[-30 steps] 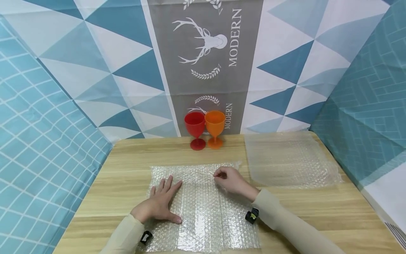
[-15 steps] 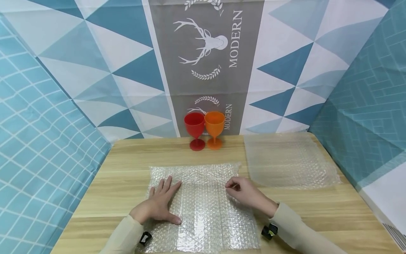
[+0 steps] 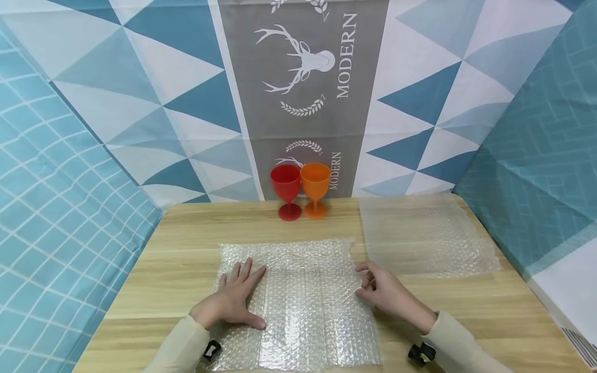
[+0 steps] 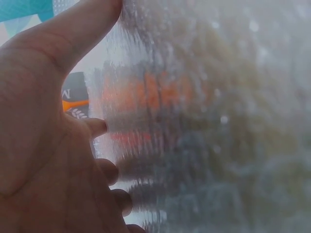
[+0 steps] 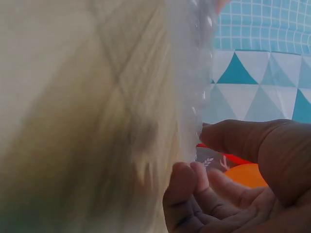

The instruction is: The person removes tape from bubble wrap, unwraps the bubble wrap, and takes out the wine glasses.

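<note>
A sheet of bubble wrap (image 3: 298, 300) lies spread on the wooden table. My left hand (image 3: 233, 303) rests on its left part, fingers spread and palm down. In the left wrist view the same hand (image 4: 53, 126) shows its thumb and fingertips against the bubble wrap (image 4: 209, 126). At the sheet's right edge is my right hand (image 3: 389, 292), its thumb and index finger apart and the other fingers loosely bent. The right wrist view shows that hand (image 5: 243, 184) beside the bubble wrap's edge (image 5: 189, 87); whether the thumb touches it, I cannot tell.
A red goblet (image 3: 287, 189) and an orange goblet (image 3: 315, 189) stand side by side at the table's back edge. Another bubble wrap sheet (image 3: 424, 235) lies at the back right. Patterned cloth walls (image 3: 298, 103) enclose the back and sides of the table (image 3: 186, 223).
My right hand has moved right and slightly toward me, from the sheet's upper middle to its right edge, and its thumb and index finger have parted. The left hand stays put.
</note>
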Available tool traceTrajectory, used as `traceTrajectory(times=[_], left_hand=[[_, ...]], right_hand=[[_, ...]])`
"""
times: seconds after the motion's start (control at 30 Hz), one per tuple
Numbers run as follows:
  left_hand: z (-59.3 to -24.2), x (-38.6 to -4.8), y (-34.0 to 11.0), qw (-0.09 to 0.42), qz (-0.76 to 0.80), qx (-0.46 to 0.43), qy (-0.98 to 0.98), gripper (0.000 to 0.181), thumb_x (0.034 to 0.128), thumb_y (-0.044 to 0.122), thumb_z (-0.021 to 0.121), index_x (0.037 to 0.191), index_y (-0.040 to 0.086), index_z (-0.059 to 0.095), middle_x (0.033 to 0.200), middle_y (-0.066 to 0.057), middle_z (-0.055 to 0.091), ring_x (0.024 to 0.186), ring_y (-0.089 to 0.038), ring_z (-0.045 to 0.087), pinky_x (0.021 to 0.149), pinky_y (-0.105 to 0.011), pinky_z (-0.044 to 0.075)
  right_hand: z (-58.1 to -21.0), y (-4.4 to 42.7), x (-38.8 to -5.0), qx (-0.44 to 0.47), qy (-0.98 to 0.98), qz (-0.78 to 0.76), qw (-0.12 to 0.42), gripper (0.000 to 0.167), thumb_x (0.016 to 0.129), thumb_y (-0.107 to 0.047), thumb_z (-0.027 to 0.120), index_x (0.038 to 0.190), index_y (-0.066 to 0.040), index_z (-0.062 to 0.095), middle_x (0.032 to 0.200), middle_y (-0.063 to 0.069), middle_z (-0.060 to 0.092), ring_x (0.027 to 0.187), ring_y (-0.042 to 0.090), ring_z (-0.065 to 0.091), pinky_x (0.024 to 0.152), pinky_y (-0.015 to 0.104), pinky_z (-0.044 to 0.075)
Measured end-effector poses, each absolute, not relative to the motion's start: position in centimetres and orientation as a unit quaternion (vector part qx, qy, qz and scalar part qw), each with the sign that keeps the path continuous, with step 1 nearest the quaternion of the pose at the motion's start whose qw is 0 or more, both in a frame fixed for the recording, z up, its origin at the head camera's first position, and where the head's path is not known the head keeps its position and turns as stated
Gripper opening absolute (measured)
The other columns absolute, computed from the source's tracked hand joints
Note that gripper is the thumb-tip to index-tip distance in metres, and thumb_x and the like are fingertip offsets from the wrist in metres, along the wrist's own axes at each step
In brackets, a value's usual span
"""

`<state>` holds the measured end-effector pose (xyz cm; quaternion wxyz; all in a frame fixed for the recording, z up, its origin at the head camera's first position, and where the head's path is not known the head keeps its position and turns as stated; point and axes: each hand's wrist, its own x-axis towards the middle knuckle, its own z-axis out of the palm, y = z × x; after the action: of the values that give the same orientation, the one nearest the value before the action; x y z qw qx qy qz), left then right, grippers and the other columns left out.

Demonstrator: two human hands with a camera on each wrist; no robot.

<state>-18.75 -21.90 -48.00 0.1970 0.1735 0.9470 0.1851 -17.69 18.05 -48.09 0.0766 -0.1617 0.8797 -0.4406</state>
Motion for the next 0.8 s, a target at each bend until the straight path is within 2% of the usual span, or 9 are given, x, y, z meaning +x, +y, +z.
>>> traceTrajectory(times=[0.13,0.3,0.43,0.57,0.7,0.8], left_hand=[[-47.8,-18.7,-21.9,0.196,0.191,0.173,0.946,0.136,0.0604,0.063,0.091,0.165,0.015,0.019,0.17,-0.027,-0.006,0.154,-0.056,-0.006,0.115,-0.081,-0.001],[-48.0,-18.6,-22.1,0.194,0.204,0.177,0.943,0.135,0.0612,0.062,0.091,0.166,0.015,0.019,0.17,-0.027,-0.006,0.154,-0.056,-0.007,0.114,-0.082,-0.002],[-48.2,-18.5,-22.3,0.189,0.208,0.182,0.942,0.135,0.0617,0.062,0.09,0.166,0.014,0.019,0.17,-0.027,-0.006,0.153,-0.056,-0.008,0.113,-0.083,-0.002],[-48.3,-18.4,-22.3,0.18,0.211,0.191,0.942,0.135,0.0624,0.062,0.089,0.165,0.012,0.019,0.169,-0.03,-0.007,0.152,-0.058,-0.008,0.112,-0.084,-0.003],[-48.3,-18.1,-22.5,0.166,0.218,0.208,0.939,0.132,0.0635,0.062,0.088,0.165,0.01,0.021,0.167,-0.033,-0.007,0.15,-0.061,-0.009,0.109,-0.085,-0.004],[-48.3,-17.9,-22.7,0.148,0.228,0.225,0.936,0.128,0.0639,0.061,0.087,0.163,0.009,0.026,0.166,-0.036,-0.001,0.15,-0.063,-0.004,0.107,-0.087,-0.003]], right_hand=[[-48.3,18.4,-17.1,-0.139,0.878,-0.447,0.096,0.061,0.086,-0.01,0.08,0.135,0.009,0.047,0.085,0.004,0.062,0.069,0.011,0.058,0.059,0.024,0.055],[-48.8,18.7,-16.3,-0.114,0.864,-0.468,0.148,0.071,0.091,-0.015,0.078,0.142,0.013,0.037,0.082,0.006,0.062,0.061,0.015,0.059,0.052,0.028,0.053],[-49.0,18.8,-15.7,-0.118,0.839,-0.493,0.196,0.061,0.093,-0.018,0.076,0.135,0.014,0.044,0.078,0.005,0.063,0.055,0.016,0.059,0.047,0.025,0.049],[-49.3,18.9,-15.5,-0.147,0.816,-0.511,0.227,0.043,0.095,-0.017,0.073,0.122,0.009,0.054,0.068,0.0,0.062,0.048,0.009,0.055,0.044,0.018,0.044],[-49.7,18.9,-15.4,-0.157,0.806,-0.521,0.231,0.034,0.095,-0.014,0.072,0.116,0.006,0.056,0.064,-0.001,0.061,0.044,0.006,0.053,0.042,0.016,0.042],[-49.9,19.0,-15.4,-0.156,0.807,-0.522,0.229,0.029,0.096,-0.013,0.071,0.113,0.005,0.057,0.064,-0.001,0.061,0.044,0.007,0.052,0.042,0.015,0.04]])
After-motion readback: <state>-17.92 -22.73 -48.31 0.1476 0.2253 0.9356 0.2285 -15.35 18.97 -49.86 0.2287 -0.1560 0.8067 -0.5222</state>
